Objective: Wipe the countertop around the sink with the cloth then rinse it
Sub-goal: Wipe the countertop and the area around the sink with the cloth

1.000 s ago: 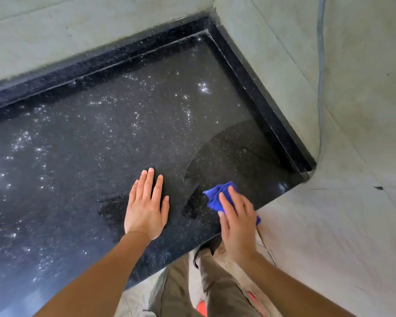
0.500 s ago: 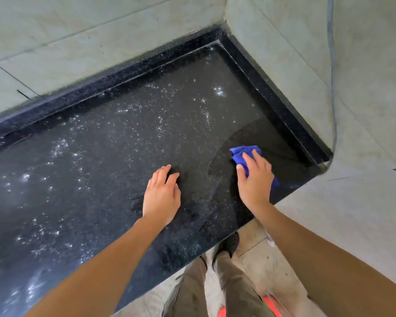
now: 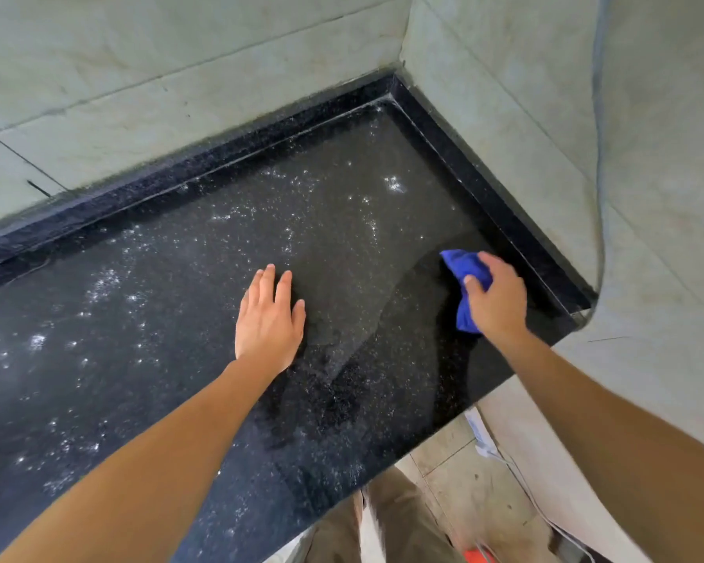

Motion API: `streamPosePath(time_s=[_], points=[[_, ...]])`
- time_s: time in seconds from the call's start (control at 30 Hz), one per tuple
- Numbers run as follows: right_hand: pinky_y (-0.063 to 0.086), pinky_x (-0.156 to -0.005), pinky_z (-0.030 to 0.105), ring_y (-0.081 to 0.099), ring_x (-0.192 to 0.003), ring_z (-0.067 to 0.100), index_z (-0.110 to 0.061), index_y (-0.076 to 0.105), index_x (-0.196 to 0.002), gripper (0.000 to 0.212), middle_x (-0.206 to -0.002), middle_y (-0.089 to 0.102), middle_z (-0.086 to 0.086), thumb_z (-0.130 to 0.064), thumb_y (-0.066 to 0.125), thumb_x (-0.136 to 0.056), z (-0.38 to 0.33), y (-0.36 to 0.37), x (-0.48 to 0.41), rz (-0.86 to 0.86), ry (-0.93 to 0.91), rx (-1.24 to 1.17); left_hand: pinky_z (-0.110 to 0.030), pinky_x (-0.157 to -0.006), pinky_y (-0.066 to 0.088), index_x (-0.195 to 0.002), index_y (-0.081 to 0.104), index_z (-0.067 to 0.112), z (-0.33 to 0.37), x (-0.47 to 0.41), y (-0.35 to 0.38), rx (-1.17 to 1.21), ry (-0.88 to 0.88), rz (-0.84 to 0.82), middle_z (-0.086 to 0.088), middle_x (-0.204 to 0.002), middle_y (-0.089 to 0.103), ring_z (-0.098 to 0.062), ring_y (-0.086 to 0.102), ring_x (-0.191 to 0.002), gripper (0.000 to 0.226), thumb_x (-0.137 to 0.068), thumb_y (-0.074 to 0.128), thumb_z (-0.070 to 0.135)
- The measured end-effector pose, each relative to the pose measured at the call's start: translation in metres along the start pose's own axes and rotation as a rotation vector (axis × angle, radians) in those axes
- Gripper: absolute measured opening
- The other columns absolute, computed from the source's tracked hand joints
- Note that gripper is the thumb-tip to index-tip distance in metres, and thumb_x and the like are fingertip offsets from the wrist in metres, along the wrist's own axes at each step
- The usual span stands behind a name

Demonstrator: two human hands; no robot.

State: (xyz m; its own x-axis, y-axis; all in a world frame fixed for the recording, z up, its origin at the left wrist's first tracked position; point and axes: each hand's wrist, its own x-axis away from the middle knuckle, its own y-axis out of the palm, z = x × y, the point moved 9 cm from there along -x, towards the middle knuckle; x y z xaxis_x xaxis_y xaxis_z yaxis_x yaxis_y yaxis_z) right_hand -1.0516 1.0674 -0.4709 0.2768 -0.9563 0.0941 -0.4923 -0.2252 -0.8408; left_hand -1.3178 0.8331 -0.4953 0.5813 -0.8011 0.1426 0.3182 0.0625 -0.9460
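My right hand (image 3: 494, 300) has pushed the blue cloth (image 3: 464, 274) farther toward the corner, fingers closed over it; my left hand (image 3: 270, 321) lies flat, open and empty on the black countertop (image 3: 179, 319).

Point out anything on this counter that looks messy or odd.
White specks and a dull film cover most of the black countertop. Only the patch by the right hand, which presses the blue cloth, looks dark and clean. Nothing looks damaged.

Glossy black speckled stone countertop (image 3: 179, 359); soft blue cloth (image 3: 462, 270); matt wall tiles (image 3: 139, 75).
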Motion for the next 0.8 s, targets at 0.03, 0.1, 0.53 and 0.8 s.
streamPosePath(time_s=[0.03, 0.1, 0.53, 0.8], points=[[0.035, -0.102, 0.041, 0.046, -0.122, 0.037, -0.011, 0.051, -0.133, 0.045, -0.136, 0.050, 0.014, -0.021, 0.058, -0.090, 0.006, 0.002, -0.011, 0.027, 0.085, 0.022, -0.045, -0.117, 0.022, -0.147, 0.033, 0.006, -0.002, -0.004, 0.005, 0.003, -0.020, 0.003, -0.017, -0.156, 0.024, -0.034, 0.020, -0.144, 0.054, -0.101, 0.038, 0.034], [0.037, -0.096, 0.046, 0.041, -0.123, 0.036, -0.014, 0.051, -0.132, 0.044, -0.141, 0.045, 0.009, -0.030, 0.055, -0.091, -0.010, 0.017, -0.005, 0.091, 0.102, 0.102, -0.044, -0.119, 0.017, -0.148, 0.030, 0.004, -0.005, -0.005, 0.015, -0.010, -0.042, 0.021, -0.018, -0.158, 0.020, -0.033, 0.015, -0.146, 0.056, -0.101, 0.035, 0.036], [0.036, -0.097, 0.031, 0.053, -0.110, 0.036, -0.003, 0.059, -0.122, 0.034, -0.124, 0.060, 0.014, -0.010, 0.060, -0.089, -0.035, 0.012, -0.019, 0.059, -0.131, -0.053, -0.048, -0.117, 0.023, -0.144, 0.038, 0.001, -0.006, -0.002, 0.022, -0.090, -0.076, 0.013, -0.021, -0.155, 0.027, -0.035, 0.021, -0.144, 0.063, -0.098, 0.022, 0.041], [0.038, -0.102, 0.042, 0.047, -0.124, 0.034, -0.005, 0.054, -0.130, 0.044, -0.138, 0.051, 0.014, -0.020, 0.050, -0.088, -0.079, 0.068, -0.041, 0.005, -0.281, 0.110, -0.045, -0.118, 0.017, -0.144, 0.036, 0.002, -0.006, -0.004, 0.025, -0.132, -0.081, 0.005, -0.020, -0.155, 0.026, -0.034, 0.018, -0.146, 0.061, -0.098, 0.026, 0.040]])
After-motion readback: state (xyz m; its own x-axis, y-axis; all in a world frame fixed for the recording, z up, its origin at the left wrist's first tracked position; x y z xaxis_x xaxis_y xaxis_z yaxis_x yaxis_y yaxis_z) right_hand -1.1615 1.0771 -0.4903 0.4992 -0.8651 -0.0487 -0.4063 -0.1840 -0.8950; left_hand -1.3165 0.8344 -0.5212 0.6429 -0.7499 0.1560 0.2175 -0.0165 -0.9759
